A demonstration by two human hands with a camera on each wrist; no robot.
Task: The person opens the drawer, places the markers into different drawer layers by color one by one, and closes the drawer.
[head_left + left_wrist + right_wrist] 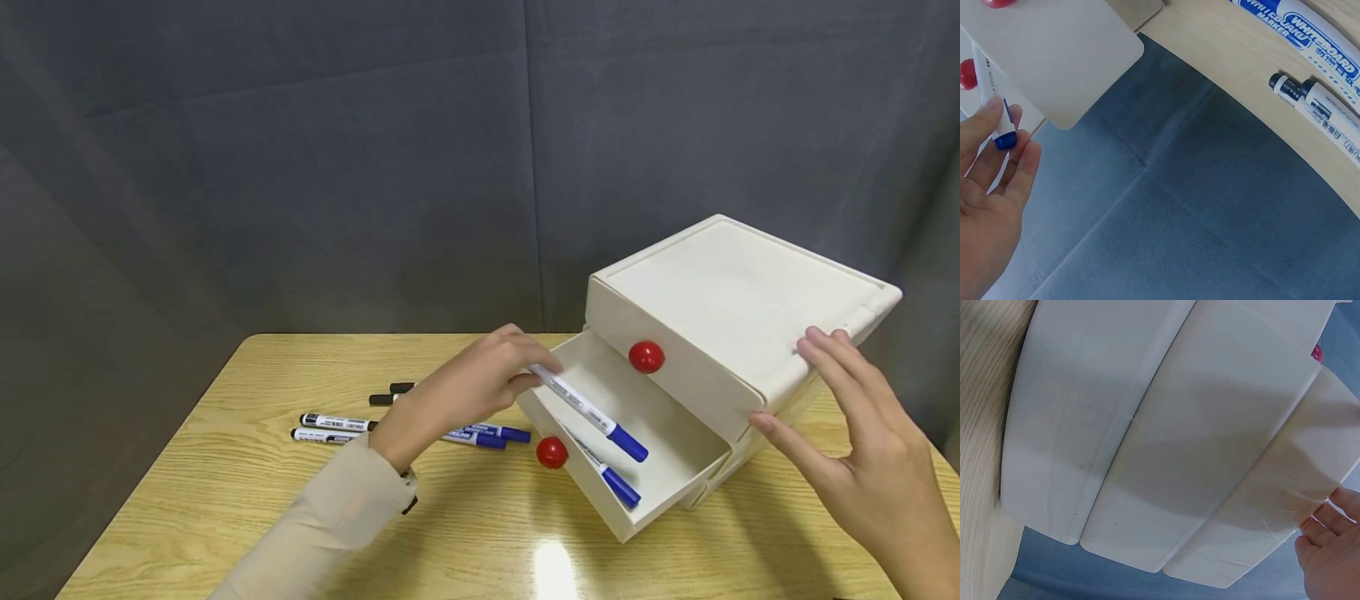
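Note:
My left hand pinches a blue-capped whiteboard marker near its rear end, slanting over the pulled-out lower drawer. In the left wrist view the thumb and fingertips close round the marker's blue end. A second blue-capped marker lies inside that drawer along its front wall. The white drawer unit stands angled on the table, its upper drawer pushed in. My right hand rests with spread fingers on the unit's near top edge; its fingertips also show along that edge in the right wrist view.
Left of the drawer, black-ended markers and blue-capped markers lie on the wooden table, partly behind my left forearm. Red round knobs stick out from the drawer fronts. A dark grey curtain hangs behind.

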